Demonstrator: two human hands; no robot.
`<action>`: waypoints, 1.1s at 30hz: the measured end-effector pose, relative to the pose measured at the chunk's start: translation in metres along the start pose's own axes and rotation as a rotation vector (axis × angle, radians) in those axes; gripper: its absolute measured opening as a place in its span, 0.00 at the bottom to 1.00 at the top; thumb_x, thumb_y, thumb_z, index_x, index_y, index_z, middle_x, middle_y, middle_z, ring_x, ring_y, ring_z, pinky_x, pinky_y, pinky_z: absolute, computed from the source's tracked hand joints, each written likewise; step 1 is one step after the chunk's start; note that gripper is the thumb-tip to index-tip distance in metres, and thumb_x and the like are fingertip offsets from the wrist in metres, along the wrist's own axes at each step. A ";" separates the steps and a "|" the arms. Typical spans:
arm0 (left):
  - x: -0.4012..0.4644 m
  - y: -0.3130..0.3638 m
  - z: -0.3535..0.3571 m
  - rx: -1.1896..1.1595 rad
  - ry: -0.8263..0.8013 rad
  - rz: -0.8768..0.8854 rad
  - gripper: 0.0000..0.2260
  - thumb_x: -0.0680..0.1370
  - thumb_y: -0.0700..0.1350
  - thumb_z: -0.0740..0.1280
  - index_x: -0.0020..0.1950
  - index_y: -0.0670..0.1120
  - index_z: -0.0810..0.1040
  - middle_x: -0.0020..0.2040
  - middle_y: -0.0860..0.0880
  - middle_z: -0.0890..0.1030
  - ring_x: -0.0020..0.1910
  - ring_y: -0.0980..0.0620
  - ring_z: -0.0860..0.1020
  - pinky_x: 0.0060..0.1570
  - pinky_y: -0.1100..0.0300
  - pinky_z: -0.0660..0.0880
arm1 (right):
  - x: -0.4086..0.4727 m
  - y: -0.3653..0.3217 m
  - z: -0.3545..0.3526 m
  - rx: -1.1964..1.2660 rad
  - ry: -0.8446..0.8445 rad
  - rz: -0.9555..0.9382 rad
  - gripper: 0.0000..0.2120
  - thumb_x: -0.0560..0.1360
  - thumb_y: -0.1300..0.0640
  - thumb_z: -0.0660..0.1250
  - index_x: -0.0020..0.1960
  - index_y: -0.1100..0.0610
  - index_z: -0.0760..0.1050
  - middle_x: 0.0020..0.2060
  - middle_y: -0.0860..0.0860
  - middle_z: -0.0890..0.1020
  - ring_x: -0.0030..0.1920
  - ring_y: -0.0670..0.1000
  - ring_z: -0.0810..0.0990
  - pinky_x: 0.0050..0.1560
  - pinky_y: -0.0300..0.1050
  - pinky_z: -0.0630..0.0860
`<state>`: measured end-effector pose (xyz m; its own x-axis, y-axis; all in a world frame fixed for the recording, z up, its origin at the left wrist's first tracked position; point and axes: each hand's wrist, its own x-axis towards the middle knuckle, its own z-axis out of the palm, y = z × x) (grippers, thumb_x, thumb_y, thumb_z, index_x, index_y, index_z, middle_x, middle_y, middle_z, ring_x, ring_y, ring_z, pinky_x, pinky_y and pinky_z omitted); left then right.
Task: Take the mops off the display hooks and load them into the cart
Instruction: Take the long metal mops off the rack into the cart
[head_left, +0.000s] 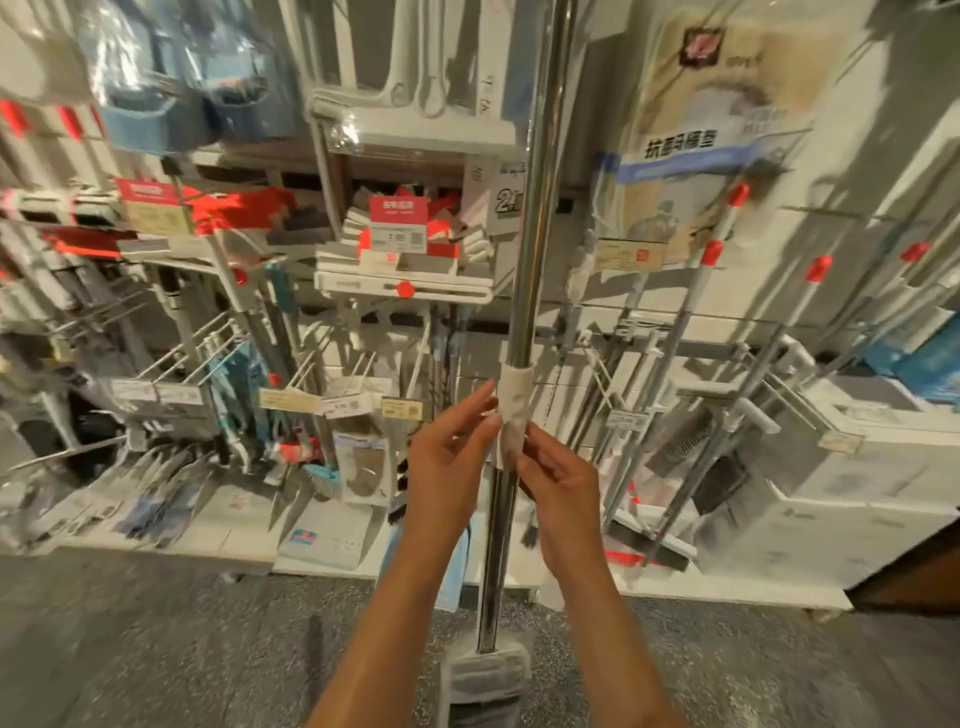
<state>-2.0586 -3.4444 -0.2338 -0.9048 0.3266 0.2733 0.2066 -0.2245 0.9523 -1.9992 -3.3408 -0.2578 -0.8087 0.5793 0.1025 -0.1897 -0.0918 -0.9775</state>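
Observation:
A mop with a shiny steel pole (535, 208) stands upright in front of me, its flat head (483, 680) in clear wrap down on the floor. A white collar (514, 410) wraps the pole at mid height. My left hand (447, 462) is at the collar's left side with straight fingers touching it. My right hand (558, 483) is at the collar's lower right, fingertips pinching its edge. More mops with red-capped poles (711, 270) hang on the display hooks to the right. No cart is in view.
The display wall (405, 244) is packed with hanging mop heads, brushes, price tags and bare white hooks (208, 343). A low white shelf base (223, 530) runs along the bottom. Speckled grey floor (182, 639) lies between me and the display.

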 end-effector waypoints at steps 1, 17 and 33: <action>0.004 -0.001 0.003 0.009 -0.015 0.007 0.17 0.80 0.37 0.68 0.64 0.55 0.78 0.52 0.62 0.85 0.55 0.60 0.82 0.50 0.67 0.78 | 0.000 0.002 -0.002 -0.014 0.008 -0.001 0.19 0.77 0.69 0.68 0.63 0.52 0.80 0.55 0.52 0.86 0.58 0.52 0.83 0.58 0.48 0.80; 0.043 -0.023 0.038 -0.030 -0.018 -0.065 0.21 0.74 0.36 0.74 0.57 0.62 0.82 0.50 0.51 0.87 0.51 0.46 0.84 0.57 0.43 0.80 | 0.036 -0.004 -0.042 -0.141 -0.029 -0.006 0.19 0.76 0.68 0.70 0.59 0.47 0.81 0.52 0.44 0.86 0.56 0.44 0.83 0.55 0.38 0.79; 0.148 -0.062 0.116 0.261 -0.030 -0.038 0.14 0.77 0.42 0.73 0.61 0.53 0.83 0.51 0.57 0.86 0.51 0.59 0.83 0.57 0.58 0.79 | 0.163 0.011 -0.086 -0.102 0.022 0.010 0.21 0.76 0.70 0.69 0.57 0.46 0.82 0.52 0.48 0.87 0.55 0.47 0.84 0.55 0.42 0.81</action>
<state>-2.1617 -3.2752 -0.2370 -0.9031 0.3580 0.2371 0.2654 0.0312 0.9636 -2.0851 -3.1781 -0.2680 -0.7977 0.5963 0.0898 -0.1230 -0.0151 -0.9923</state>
